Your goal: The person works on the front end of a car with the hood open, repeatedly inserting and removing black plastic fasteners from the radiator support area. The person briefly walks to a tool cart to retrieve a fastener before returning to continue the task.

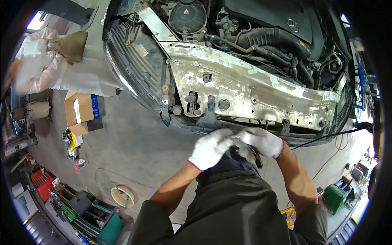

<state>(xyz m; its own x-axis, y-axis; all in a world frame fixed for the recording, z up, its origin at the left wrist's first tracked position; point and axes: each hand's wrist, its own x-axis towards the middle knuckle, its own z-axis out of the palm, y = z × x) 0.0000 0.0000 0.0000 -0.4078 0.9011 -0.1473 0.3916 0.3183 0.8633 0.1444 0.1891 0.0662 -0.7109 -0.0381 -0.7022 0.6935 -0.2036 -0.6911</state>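
Note:
My left hand [210, 149], in a white knitted glove with a red cuff, is held in front of my body with its fingers bent inward. My right hand [261, 141], gloved the same way, meets it from the other side. Between and below them is a crumpled greyish, cloth-like thing [246, 154], blurred and partly covered by the fingers, so its kind is unclear. Both hands are closed at it. Just beyond them is the car's front panel [241, 87], pale metal with worn, patchy paint, and a dark bracket [210, 112] hanging from its lower edge.
The engine bay [261, 38] lies open behind the panel. To the left are plastic wrapping [38, 57], a cardboard box [77, 110] and a tape-like ring [122, 196] on the floor. A green toolbox [104, 224] sits lower left, a green bin [337, 199] lower right. A black cable [326, 134] runs rightward.

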